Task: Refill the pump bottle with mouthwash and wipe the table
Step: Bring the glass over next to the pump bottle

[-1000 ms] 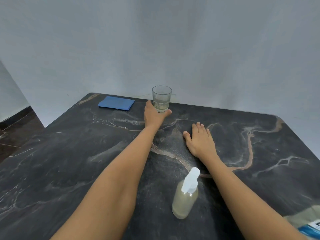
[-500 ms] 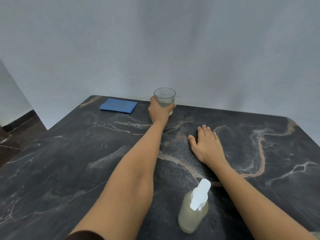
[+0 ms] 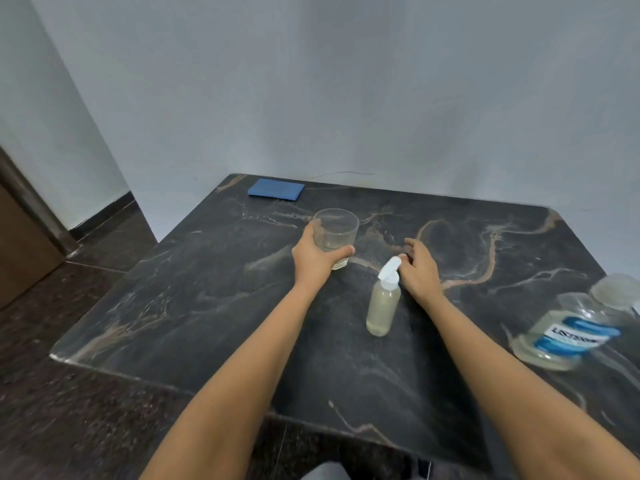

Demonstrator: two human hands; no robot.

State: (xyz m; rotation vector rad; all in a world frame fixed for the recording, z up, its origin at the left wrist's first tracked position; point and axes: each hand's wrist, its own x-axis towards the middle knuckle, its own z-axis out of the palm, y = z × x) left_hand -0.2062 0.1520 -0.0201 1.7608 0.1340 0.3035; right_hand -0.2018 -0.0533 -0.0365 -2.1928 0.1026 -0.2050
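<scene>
Gripping the glass [image 3: 335, 237] just behind the pump bottle [image 3: 382, 303], the left hand [image 3: 317, 259] was closed round it. Right hand [image 3: 417, 270], fingers loose and holding nothing, lay beside the bottle's white pump head [image 3: 389, 270]. Pump bottle stood upright mid-desk [image 3: 207, 306], pump on, pale liquid inside. Mouthwash bottle [image 3: 571, 334] sat well right of it; blue cloth [image 3: 276, 189] far behind, untouched. Judged: wiping not begun; refill stage unclear.
</scene>
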